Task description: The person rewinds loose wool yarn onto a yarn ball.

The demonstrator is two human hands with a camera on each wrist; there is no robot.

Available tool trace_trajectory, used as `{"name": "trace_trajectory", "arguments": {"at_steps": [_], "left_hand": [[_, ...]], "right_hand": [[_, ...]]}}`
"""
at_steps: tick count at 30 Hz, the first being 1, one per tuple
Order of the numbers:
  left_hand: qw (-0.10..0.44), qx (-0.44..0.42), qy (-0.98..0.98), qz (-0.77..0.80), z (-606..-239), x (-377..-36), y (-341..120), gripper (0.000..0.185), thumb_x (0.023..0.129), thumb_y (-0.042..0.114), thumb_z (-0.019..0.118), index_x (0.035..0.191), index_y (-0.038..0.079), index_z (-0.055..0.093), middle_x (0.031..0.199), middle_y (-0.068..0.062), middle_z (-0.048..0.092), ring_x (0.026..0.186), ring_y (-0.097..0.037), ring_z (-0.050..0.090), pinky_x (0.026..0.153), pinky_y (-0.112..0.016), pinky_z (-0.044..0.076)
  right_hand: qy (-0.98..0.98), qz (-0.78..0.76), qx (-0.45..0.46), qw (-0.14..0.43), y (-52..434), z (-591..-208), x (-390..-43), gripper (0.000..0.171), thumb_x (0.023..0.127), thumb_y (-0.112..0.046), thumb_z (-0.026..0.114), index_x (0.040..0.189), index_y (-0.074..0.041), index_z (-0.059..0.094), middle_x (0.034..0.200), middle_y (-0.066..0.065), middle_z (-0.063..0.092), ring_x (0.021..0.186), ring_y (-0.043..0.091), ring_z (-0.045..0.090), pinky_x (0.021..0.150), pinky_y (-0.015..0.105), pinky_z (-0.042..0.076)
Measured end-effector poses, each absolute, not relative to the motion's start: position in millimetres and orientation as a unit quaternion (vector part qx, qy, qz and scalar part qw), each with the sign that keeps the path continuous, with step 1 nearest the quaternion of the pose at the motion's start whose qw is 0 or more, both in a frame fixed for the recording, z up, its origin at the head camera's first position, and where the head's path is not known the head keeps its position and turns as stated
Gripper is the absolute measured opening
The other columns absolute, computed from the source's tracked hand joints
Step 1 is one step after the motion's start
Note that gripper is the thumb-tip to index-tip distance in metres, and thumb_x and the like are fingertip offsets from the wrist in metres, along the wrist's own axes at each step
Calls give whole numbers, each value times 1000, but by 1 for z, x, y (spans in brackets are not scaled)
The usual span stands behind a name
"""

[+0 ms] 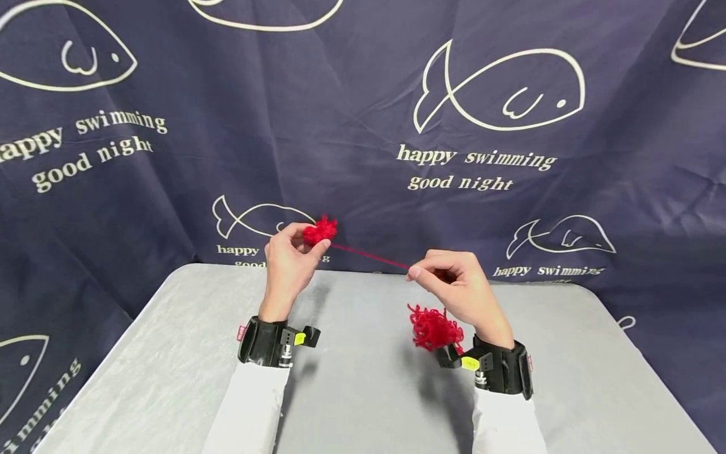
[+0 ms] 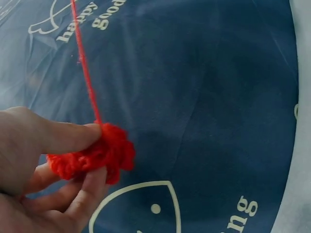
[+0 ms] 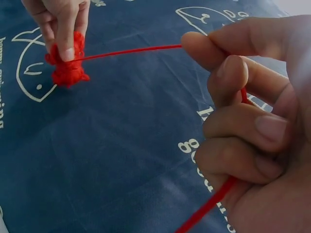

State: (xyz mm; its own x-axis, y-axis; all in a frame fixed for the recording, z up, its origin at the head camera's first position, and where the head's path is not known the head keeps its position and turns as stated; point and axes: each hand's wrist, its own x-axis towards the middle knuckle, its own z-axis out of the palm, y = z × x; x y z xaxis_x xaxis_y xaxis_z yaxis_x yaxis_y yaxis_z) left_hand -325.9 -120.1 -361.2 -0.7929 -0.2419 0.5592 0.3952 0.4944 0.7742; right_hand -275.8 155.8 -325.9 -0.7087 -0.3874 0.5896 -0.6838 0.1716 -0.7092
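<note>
A person's left hand [image 1: 292,252] pinches a small red crocheted piece [image 1: 319,231] above the grey surface [image 1: 170,353], while a taut red strand [image 1: 371,256] runs to the right hand [image 1: 456,287], whose curled fingers grip it; a loose yarn tangle [image 1: 433,328] hangs below. Judging by the tension, a harder pull could unravel stitches or snag the tangle.

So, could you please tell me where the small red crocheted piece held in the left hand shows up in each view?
Head: red crocheted piece left of centre, pinched by the left hand.
Left wrist: lower left, between thumb and fingers.
Right wrist: upper left.
Shared landmark: the taut red yarn strand running from it.
</note>
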Motion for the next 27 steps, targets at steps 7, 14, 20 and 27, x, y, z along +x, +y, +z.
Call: {"name": "trace_trajectory", "arguments": {"at_steps": [7, 14, 20, 27], "left_hand": [[215, -116, -850, -468, -354, -318, -123, 27, 76, 10, 77, 101, 9, 67, 86, -5, 68, 74, -18, 65, 71, -31, 50], [80, -214, -852, -471, -344, -309, -126, 23, 78, 5, 74, 100, 10, 67, 95, -2, 66, 80, -16, 67, 67, -31, 54], [64, -247, -816, -519, -341, -306, -125, 25, 79, 7, 74, 102, 12, 66, 91, -4, 65, 74, -18, 66, 66, -35, 54], [101, -204, -856, -464, -338, -302, -125, 31, 76, 18, 78, 103, 12, 65, 90, 0, 66, 76, -14, 63, 67, -32, 51]], "right_hand": [[-667, 620, 382, 158, 166, -323, -271, 13, 83, 12, 59, 83, 5, 70, 59, 4, 46, 51, 12, 36, 40, 25, 28], [-527, 734, 403, 145, 168, -317, -273, 16, 87, 15, 49, 83, 15, 65, 59, 8, 46, 49, 13, 31, 41, 23, 20], [-438, 778, 429, 135, 170, -314, -272, 21, 88, 18, 41, 83, 19, 61, 61, 10, 47, 45, 12, 26, 41, 19, 18], [-447, 767, 438, 139, 171, -311, -267, 20, 87, 18, 42, 83, 19, 61, 60, 9, 44, 46, 12, 27, 41, 20, 19]]}}
